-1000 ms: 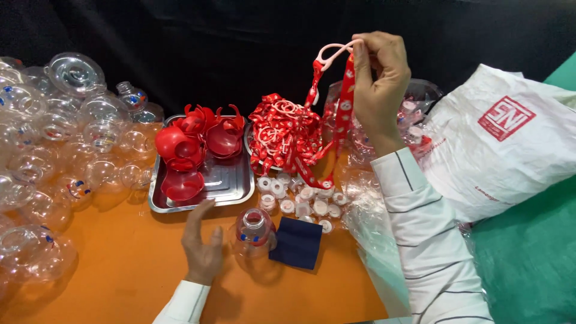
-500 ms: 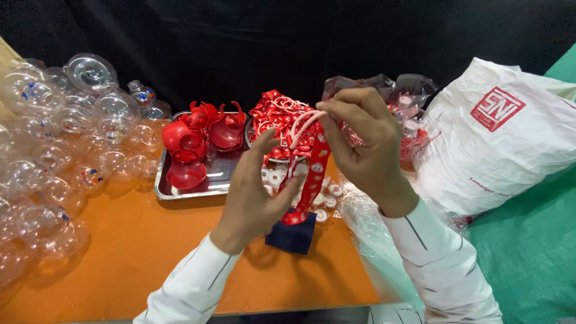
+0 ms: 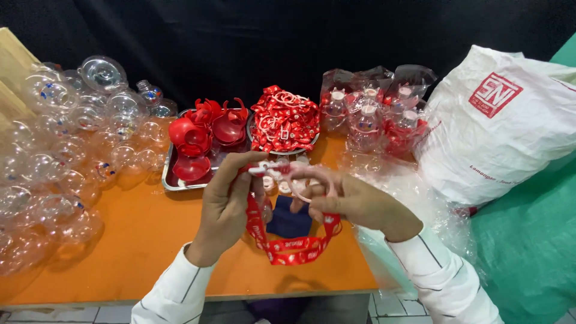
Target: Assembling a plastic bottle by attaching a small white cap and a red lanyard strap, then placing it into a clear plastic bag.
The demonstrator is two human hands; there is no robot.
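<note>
A: Head view, grip status?

B: Left hand (image 3: 225,201) closed in a pinch, thumb and forefinger on the white plastic clip end (image 3: 264,168) of a red lanyard strap (image 3: 288,247). Right hand (image 3: 354,201) curled round the same strap, fingers closed on it near a pale ring loop (image 3: 309,186). Both hands hold it above the orange table (image 3: 138,246), just in front of the tray.

A: Strap shape?

B: Flat woven ribbon, red with white print, hanging in a U loop below both hands. Under it a dark blue flat square (image 3: 291,221) lies on the table; can't tell the material.

A: Around them?

B: Steel tray (image 3: 171,180), shiny, holding glossy red plastic cup-shaped parts (image 3: 198,135). Next to it a round dish piled with more red straps (image 3: 284,119). Small white caps (image 3: 282,175) just behind the hands. Far left: heap of clear plastic spheres (image 3: 66,144), glossy, some with coloured dots. Behind right: crinkled clear bags of small bottles with white tops (image 3: 372,111). Far right: large white woven sack (image 3: 510,132) on green sheet (image 3: 534,252).

A: Sleeves?

B: White, thin dark stripes.
</note>
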